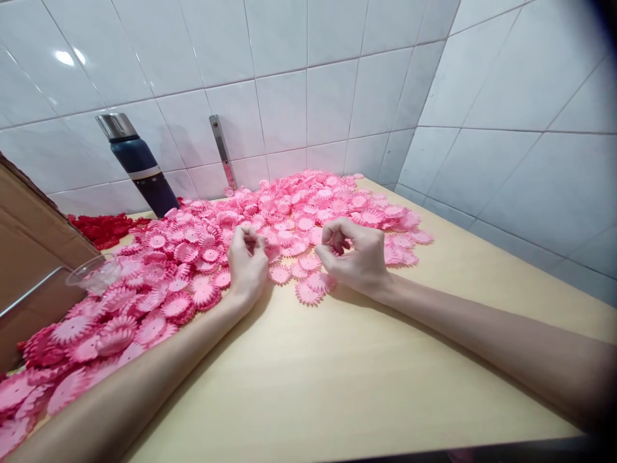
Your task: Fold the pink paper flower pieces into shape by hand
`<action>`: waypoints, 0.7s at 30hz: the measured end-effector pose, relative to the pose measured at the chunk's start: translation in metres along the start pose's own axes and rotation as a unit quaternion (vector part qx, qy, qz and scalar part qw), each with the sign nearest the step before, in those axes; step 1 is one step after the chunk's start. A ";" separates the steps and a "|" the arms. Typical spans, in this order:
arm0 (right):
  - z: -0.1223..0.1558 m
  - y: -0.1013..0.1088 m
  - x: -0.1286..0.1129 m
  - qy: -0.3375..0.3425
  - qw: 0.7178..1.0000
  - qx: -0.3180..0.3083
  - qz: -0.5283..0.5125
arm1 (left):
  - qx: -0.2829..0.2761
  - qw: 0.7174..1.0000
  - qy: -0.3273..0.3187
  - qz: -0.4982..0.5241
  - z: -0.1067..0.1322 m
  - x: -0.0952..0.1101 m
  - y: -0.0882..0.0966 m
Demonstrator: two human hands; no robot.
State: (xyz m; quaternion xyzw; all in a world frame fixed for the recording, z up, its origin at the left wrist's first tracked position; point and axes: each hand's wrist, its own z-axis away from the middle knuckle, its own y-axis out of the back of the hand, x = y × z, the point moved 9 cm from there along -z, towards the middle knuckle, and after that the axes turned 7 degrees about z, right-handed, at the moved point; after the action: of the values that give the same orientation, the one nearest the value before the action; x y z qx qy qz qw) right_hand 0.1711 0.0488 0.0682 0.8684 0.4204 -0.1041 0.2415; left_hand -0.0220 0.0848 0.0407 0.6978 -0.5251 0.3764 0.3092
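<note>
My left hand [247,263] is closed in a pinch at the front of a heap of pink scalloped flower discs [284,212]. Whatever its fingertips hold, if anything, is too small to make out. Opposite it, my right hand [357,257] is curled, with thumb and forefinger brought close together, just above the heap's right front. Nothing nameable shows between those fingers either. A few loose pink discs [309,292] lie on the table between the two hands. Each disc has a notched edge and a small dark hole in its centre.
A dark blue bottle [144,170] with a metal cap stands behind the heap. Red pieces [103,229] lie beside a cardboard box [38,251] at left. A clear plastic cup [99,273] rests among the discs. A metal strip [222,149] leans against the tiled wall [282,112].
</note>
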 end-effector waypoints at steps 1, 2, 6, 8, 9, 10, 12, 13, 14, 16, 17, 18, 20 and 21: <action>-0.001 0.001 0.002 -0.005 1.000 0.004 0.001 | 0.007 1.000 -0.003 0.004 -0.002 -0.001 0.002; -0.001 0.002 0.003 -0.005 1.000 0.003 0.005 | 0.004 1.000 -0.009 0.014 -0.004 0.000 0.002; -0.005 -0.004 -0.002 0.029 0.999 -0.014 0.038 | -0.058 0.994 -0.042 0.079 0.000 0.014 -0.012; -0.006 -0.010 -0.005 0.040 0.998 -0.043 0.029 | -0.093 0.989 -0.033 0.111 0.005 0.020 -0.021; -0.006 -0.014 -0.005 0.042 0.997 -0.061 0.017 | -0.111 0.986 -0.026 0.123 0.007 0.021 -0.025; -0.005 -0.017 -0.006 0.045 0.996 -0.078 0.002 | -0.127 0.983 -0.021 0.133 0.009 0.023 -0.028; -0.005 -0.021 -0.007 0.047 0.993 -0.102 -0.030 | -0.154 0.977 -0.018 0.144 0.012 0.025 -0.033; -0.005 -0.022 -0.007 0.043 0.992 -0.108 -0.045 | -0.161 0.976 -0.019 0.145 0.012 0.025 -0.034; -0.005 -0.022 -0.006 0.038 0.991 -0.112 -0.060 | -0.162 0.976 -0.021 0.145 0.012 0.025 -0.033; -0.005 -0.023 -0.003 0.023 0.989 -0.119 -0.078 | -0.159 0.977 -0.022 0.142 0.012 0.024 -0.032; -0.005 -0.024 -0.001 0.016 0.989 -0.123 -0.082 | -0.157 0.977 -0.020 0.141 0.011 0.023 -0.032; -0.005 -0.025 0.000 0.010 0.988 -0.127 -0.083 | -0.155 0.978 -0.018 0.141 0.011 0.022 -0.031; -0.004 -0.026 0.002 0.005 0.988 -0.131 -0.082 | -0.154 0.978 -0.008 0.139 0.011 0.019 -0.031; -0.004 -0.026 0.002 0.002 0.988 -0.131 -0.081 | -0.154 0.978 0.001 0.138 0.010 0.017 -0.031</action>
State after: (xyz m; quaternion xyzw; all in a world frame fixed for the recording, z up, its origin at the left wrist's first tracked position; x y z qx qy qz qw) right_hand 0.1524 0.0662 0.0624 0.7925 0.5001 -0.0660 0.3428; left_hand 0.0127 0.0756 0.0486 0.5623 -0.6677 0.3304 0.3588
